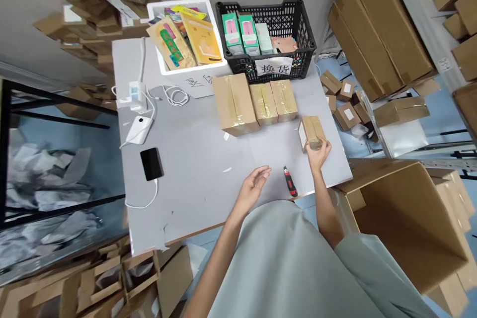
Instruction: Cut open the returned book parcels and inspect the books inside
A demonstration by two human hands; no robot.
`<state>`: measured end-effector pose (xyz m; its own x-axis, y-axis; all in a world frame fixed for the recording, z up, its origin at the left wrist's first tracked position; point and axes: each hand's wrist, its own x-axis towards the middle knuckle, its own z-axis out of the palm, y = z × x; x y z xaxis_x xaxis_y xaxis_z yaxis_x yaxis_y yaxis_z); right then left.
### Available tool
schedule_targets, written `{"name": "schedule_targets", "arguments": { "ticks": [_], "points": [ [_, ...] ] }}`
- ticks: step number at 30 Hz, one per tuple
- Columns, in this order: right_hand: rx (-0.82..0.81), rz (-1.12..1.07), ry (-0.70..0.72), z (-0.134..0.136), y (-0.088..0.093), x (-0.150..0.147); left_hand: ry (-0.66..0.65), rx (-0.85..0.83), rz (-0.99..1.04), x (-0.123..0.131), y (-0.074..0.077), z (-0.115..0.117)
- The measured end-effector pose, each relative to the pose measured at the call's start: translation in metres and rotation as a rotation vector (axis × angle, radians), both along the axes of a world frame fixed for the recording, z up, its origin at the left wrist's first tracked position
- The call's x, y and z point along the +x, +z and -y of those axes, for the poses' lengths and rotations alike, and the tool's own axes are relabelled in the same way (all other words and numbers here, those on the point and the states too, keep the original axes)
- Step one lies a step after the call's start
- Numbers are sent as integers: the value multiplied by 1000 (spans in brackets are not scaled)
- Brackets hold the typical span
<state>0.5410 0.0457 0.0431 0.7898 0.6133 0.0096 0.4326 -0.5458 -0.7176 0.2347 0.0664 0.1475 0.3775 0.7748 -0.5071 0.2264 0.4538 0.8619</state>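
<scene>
My right hand (pixel 319 154) grips the near end of a small taped cardboard box (pixel 312 128) at the right side of the table, fingers on top and thumb at its side. A white label shows on the box's left face. Over the table's front part, my left hand (pixel 254 185) holds nothing, its fingers stretched out and slightly curved. Between the hands lies a red and black box cutter (pixel 289 182). Farther back stand a larger taped carton (pixel 234 104) and two smaller taped boxes, the middle one (pixel 264 104) and the right one (pixel 283 100), side by side.
At the table's back are a white foam bin (pixel 153 12) of packets and a black plastic crate (pixel 311 42) holding green boxes. A phone (pixel 151 164), power strip (pixel 137 97) and cables lie left. A large open carton (pixel 406 223) stands right of the table, near shelves.
</scene>
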Motion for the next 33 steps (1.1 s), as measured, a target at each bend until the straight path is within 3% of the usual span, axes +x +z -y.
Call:
{"name": "schedule_targets", "arguments": {
  "ticks": [3, 8, 12, 16, 19, 25, 33],
  "points": [
    [48, -41, -97, 36, 21, -48, -16, 0, 19, -34, -14, -6],
    [117, -292, 112, 72, 45, -136, 85, -1, 1, -108, -52, -14],
    [95, -472, 294, 76, 50, -191, 219, -59, 20, -177, -80, -7],
    [6, -590, 448, 69, 47, -235, 170, -173, 234, -236, -100, 10],
    [-17, -685, 466, 66, 43, -259, 146, -189, 253, -267, -114, 23],
    [-112, -765, 455, 60, 30, -275, 172, -268, 190, -291, -140, 42],
    [-336, -953, 490, 50, -6, -259, 332, -468, 143, -258, -171, 67]
  ]
}}
